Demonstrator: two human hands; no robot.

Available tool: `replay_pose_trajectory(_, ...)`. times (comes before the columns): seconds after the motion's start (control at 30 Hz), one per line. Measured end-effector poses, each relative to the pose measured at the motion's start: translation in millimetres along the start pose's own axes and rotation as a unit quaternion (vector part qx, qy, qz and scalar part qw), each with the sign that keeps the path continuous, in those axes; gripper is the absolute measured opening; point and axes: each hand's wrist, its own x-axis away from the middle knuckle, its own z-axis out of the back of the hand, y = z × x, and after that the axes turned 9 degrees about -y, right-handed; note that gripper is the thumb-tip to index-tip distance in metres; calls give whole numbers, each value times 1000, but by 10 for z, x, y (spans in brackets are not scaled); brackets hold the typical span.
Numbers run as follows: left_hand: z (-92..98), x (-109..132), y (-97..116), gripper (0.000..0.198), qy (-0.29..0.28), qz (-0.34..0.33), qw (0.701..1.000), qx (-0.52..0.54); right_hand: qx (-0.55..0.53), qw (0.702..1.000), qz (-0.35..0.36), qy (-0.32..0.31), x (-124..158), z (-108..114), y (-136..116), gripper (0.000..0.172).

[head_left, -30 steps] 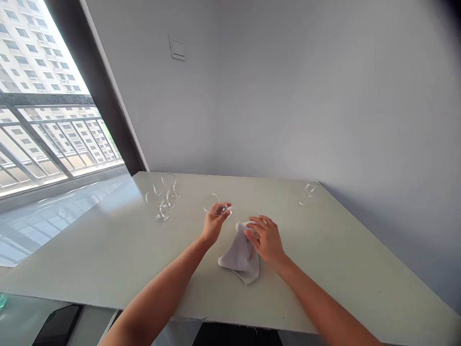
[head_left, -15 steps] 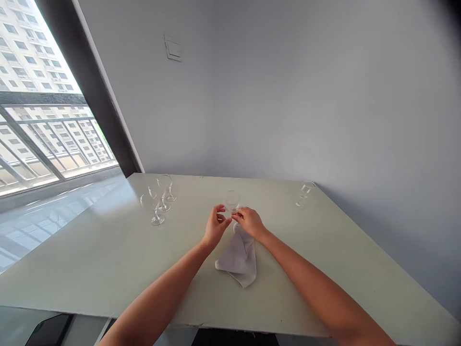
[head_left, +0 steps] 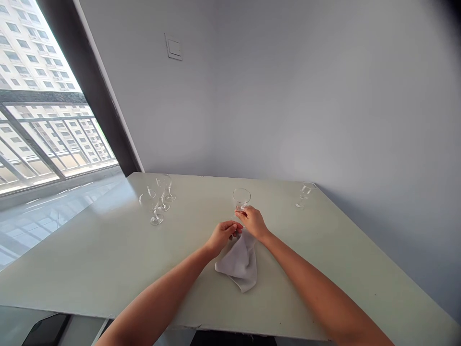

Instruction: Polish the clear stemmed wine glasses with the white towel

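Observation:
A clear stemmed glass stands upright at the middle of the table, its bowl facing up. My right hand is closed around its stem, just under the bowl; the foot is hidden or too faint to make out. Nearer to me lies a crumpled pale grey cloth. My left hand is at the cloth's upper end, fingers curled and pinching its edge, close below the right hand.
Several clear stemmed glasses stand grouped at the left of the pale table. Another stemmed glass is near the far right corner. Walls border the far and right sides. A dark flat object lies below the front left edge.
My left hand has left the glass and come down to the cloth's upper end. The glass has shifted slightly right in my right hand, its rim now more visible.

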Motion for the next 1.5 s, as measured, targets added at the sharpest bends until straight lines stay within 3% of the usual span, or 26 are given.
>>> replay_pose_trajectory(0.1,-6,-10,-67,33,-6,6,1000,-12,9,1000,-21,10,-17,57,118,17)
replay_pose_trajectory(0.23,4,-38,-142,28,6,26,999,-37,37,993,-104,47,-70,244,503,21)
replay_pose_trajectory(0.4,3,-41,-162,24,26,2,993,-112,66,963,-244,93,-106,561,1073,28)
replay_pose_trajectory(0.57,3,-37,-166,26,40,-13,985,-168,68,934,-336,100,-133,772,1409,25)
replay_pose_trajectory(0.93,19,-59,-245,20,45,-31,980,-191,64,914,-388,97,-263,832,1586,23)
replay_pose_trajectory(1.13,-8,-56,-205,24,42,-37,996,-76,87,918,-366,128,-116,800,1444,32)
replay_pose_trajectory(1.23,31,-68,-134,21,171,-89,981,-39,101,930,-325,141,67,728,1249,33)
replay_pose_trajectory(1.33,210,-74,20,18,335,-150,930,-40,107,956,-250,110,260,590,912,25)
replay_pose_trajectory(1.43,540,-44,228,20,499,-190,844,-45,102,982,-150,47,435,402,456,22)
replay_pose_trajectory(1.5,799,4,340,22,585,-211,782,-51,88,994,-55,-37,539,278,156,25)
